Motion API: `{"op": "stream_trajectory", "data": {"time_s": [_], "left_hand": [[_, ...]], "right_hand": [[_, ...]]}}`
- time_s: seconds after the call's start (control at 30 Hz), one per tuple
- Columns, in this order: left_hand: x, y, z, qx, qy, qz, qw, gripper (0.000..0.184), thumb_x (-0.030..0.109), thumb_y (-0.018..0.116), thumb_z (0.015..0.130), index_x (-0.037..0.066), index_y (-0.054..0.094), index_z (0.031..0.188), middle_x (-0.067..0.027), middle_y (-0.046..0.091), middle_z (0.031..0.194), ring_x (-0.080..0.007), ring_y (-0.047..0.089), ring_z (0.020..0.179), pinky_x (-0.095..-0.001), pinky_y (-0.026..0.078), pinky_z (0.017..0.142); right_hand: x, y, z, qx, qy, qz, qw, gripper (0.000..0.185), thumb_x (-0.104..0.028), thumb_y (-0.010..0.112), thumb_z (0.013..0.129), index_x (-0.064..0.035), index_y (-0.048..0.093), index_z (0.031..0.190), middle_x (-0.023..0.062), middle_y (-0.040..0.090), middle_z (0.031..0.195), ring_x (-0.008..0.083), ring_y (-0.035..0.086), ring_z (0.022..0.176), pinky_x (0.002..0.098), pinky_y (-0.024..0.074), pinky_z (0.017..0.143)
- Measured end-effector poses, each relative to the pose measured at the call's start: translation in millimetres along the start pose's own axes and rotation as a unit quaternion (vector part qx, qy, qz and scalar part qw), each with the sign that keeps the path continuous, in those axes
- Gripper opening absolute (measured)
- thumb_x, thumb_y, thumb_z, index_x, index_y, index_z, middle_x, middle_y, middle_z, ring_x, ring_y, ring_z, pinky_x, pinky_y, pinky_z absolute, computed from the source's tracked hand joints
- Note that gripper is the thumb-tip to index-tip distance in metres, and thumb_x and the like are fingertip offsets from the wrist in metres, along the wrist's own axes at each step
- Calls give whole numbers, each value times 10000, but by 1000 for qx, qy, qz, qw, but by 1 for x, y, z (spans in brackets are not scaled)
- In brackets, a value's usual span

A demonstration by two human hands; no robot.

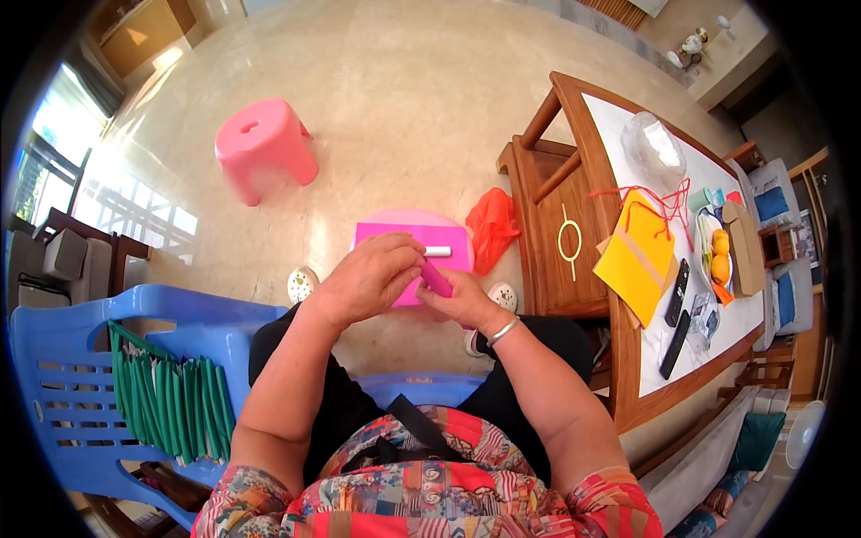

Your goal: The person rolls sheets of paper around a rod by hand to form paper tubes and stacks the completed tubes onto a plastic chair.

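Both my hands meet in front of me, above a pink stool. My left hand (372,276) has its fingers bent round the far end of a folded magenta piece (436,279). My right hand (463,300), with a silver bangle at the wrist, pinches the same piece from the other side. Beneath them a magenta sheet (372,234) lies flat on the pink stool (414,215). A white stick-like object (438,252) rests on the sheet, just beyond my fingers.
A red plastic bag (492,231) sits right of the stool. The wooden table (628,408) at the right holds yellow sheets (639,260), red string, remotes and fruit. Another pink stool (265,148) stands ahead left. Green folded items (170,394) hang on a blue chair (67,359).
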State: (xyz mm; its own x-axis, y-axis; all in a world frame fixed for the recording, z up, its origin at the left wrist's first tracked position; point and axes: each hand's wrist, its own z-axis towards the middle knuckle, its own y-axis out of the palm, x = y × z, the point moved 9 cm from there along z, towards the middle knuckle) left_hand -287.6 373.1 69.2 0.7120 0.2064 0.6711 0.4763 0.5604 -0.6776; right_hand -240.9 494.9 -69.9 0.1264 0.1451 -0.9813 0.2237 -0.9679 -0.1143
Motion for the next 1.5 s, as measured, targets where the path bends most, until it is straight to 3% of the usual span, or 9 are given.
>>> {"op": "stream_trajectory", "data": {"time_s": [0.13, 0.23, 0.37, 0.63, 0.77, 1.03, 1.23, 1.43, 1.5], "left_hand": [[14, -24, 2, 149, -17, -56, 987, 246, 53, 742, 861, 35, 709, 1104, -190, 677, 1185, -373, 650, 1121, -439, 527, 947], [17, -27, -4, 228, 21, -15, 973, 348, 20, 781, 810, 56, 719, 1150, -193, 672, 1203, -363, 653, 1115, -436, 533, 930], [33, -14, -2, 203, 86, 85, 972, 407, 13, 781, 812, 79, 724, 1210, -180, 644, 1282, -353, 639, 1122, -427, 527, 928], [25, -5, 3, 192, 54, 97, 975, 415, 81, 757, 841, 131, 725, 1252, -187, 642, 1267, -380, 627, 1171, -458, 495, 968], [21, -3, 2, 182, 55, 103, 976, 434, 52, 778, 841, 125, 722, 1266, -177, 636, 1311, -359, 627, 1171, -441, 501, 971], [9, -2, 2, 168, 70, 22, 983, 262, 76, 824, 792, 68, 725, 1035, -125, 708, 1118, -328, 680, 1059, -431, 539, 906], [5, -4, 0, 136, 56, 26, 989, 206, 79, 830, 772, 61, 726, 948, -90, 728, 1000, -288, 698, 972, -414, 535, 862], [5, -3, 0, 137, 53, 24, 989, 184, 71, 818, 776, 62, 736, 941, -87, 732, 970, -280, 696, 948, -407, 527, 846], [3, -1, 0, 125, 50, 25, 991, 175, 66, 812, 786, 58, 739, 945, -91, 733, 960, -281, 695, 939, -403, 525, 845]], "right_hand": [[-8, -15, 1, 86, -27, -5, 996, 243, -237, 759, 959, -35, 705, 1084, -19, 676, 924, 69, 609, 879, 271, 514, 797], [-11, -31, 1, 141, -41, 39, 988, 232, -235, 754, 970, -34, 701, 1073, -21, 675, 927, 67, 603, 871, 267, 511, 792], [-12, -44, 1, 195, -83, 74, 975, 208, -213, 746, 977, -35, 697, 1073, -22, 678, 929, 66, 602, 863, 261, 512, 789], [-13, -37, 2, 172, -109, 48, 978, 179, -171, 741, 972, -43, 698, 1090, -32, 678, 931, 56, 601, 859, 258, 521, 770], [-13, -34, 2, 168, -108, 0, 980, 207, -190, 750, 961, -50, 698, 1103, 8, 707, 919, 79, 636, 848, 283, 533, 757], [-33, -31, -5, 147, -104, -126, 976, 312, -274, 747, 945, -71, 707, 1179, 153, 747, 962, 290, 746, 858, 356, 571, 755], [-40, -27, -5, 154, -131, -186, 962, 341, -283, 759, 935, -77, 715, 1203, 163, 753, 1019, 312, 752, 941, 372, 589, 778], [-37, -26, -4, 141, -98, -165, 971, 327, -274, 760, 931, -82, 718, 1193, 161, 753, 1031, 326, 748, 941, 374, 591, 784], [-37, -26, -4, 151, -131, -173, 964, 320, -278, 758, 927, -87, 720, 1181, 162, 752, 1016, 337, 743, 926, 384, 587, 774]]}}
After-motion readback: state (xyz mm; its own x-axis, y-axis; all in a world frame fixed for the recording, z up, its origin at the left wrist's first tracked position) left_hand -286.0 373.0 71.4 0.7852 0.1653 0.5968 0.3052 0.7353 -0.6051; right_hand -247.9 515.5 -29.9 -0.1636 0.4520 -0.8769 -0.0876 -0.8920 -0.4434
